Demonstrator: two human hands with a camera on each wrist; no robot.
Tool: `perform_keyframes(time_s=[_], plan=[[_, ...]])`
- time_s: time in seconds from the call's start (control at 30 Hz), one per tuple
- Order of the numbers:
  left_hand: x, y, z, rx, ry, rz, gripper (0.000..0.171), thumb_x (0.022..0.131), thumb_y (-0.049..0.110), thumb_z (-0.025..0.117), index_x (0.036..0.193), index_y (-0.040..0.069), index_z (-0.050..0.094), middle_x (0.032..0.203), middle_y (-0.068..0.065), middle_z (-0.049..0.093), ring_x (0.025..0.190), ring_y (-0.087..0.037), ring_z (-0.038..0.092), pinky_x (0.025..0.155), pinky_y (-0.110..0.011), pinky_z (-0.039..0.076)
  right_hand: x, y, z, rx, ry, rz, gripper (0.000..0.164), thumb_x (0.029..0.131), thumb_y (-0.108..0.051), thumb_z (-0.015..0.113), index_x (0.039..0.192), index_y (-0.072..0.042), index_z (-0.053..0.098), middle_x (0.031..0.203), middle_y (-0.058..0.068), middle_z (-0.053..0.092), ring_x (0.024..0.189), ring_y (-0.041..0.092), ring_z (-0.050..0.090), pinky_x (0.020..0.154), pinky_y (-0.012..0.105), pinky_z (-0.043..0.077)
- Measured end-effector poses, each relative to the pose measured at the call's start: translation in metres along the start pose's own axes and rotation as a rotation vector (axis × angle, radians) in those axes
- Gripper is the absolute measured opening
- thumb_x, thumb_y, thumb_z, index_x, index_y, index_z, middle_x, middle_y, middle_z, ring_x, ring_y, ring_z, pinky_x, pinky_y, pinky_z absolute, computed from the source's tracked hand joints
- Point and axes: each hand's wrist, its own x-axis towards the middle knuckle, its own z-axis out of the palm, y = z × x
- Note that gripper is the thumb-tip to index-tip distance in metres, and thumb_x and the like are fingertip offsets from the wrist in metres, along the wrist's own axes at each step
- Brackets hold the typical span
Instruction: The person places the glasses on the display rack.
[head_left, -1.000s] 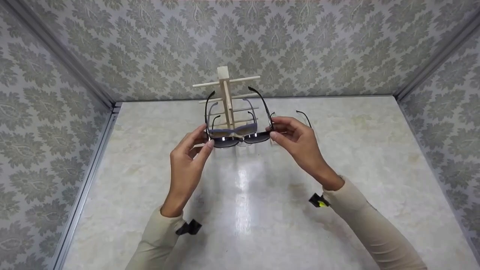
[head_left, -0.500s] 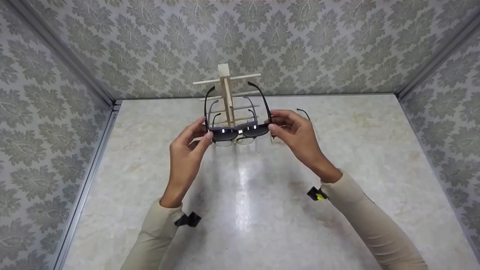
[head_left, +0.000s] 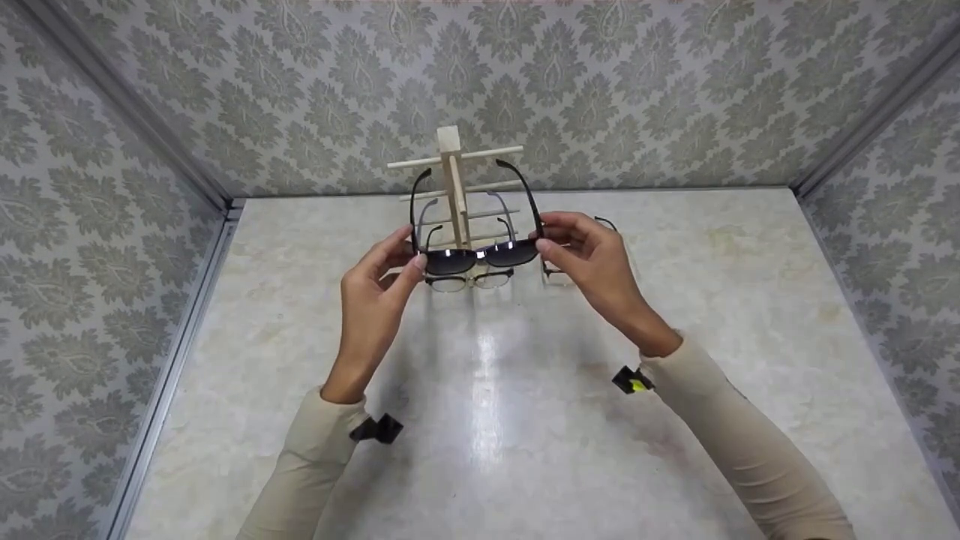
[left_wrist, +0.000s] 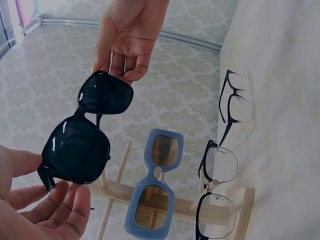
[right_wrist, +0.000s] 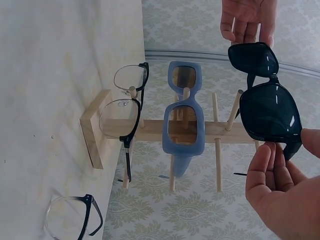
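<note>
While pinched at both ends between fingers (left_wrist: 78, 207) of left hand (head_left: 375, 292) and right hand (head_left: 596, 262), black sunglasses (right_wrist: 272, 112) just before wooden display rack (head_left: 448, 142), seemingly not yet hung; already racked, blue-framed sunglasses (left_wrist: 155, 183) and browline eyeglasses (left_wrist: 210, 187); apparently left over, dark-templed eyeglasses (left_wrist: 235, 92) on bench (head_left: 259, 307).

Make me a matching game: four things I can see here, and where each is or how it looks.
1. black glasses
2. blue glasses
3. stand
4. table

A. pale wood
B. whitish-grey, marbled
C. held by the left hand and right hand
D. set on the stand

Pairs: 1-C, 2-D, 3-A, 4-B
</note>
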Motion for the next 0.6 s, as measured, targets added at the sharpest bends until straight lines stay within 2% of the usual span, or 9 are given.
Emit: perform_keyframes(time_s=[0.37,0.6], plan=[[0.012,-0.002,0.000,0.017,0.005,-0.022,0.045,0.106,0.005,0.073,0.148,-0.007,0.064,0.116,-0.017,0.074,0.104,-0.020,0.074,0.087,-0.027,0.063,0.013,0.004,0.001,0.012,0.007,0.015,0.036,0.105,-0.004,0.075,0.139,0.006,0.069,0.121,0.018,0.076,0.104,0.023,0.074,0.095,0.034,0.063],[0.020,-0.005,-0.001,0.032,0.006,-0.045,0.043,0.107,0.008,0.073,0.148,-0.003,0.066,0.116,-0.016,0.075,0.102,-0.021,0.074,0.086,-0.028,0.063,0.020,0.006,0.001,0.002,-0.001,0.015,0.037,0.105,-0.006,0.076,0.140,0.004,0.070,0.122,0.017,0.076,0.105,0.026,0.073,0.095,0.035,0.063]])
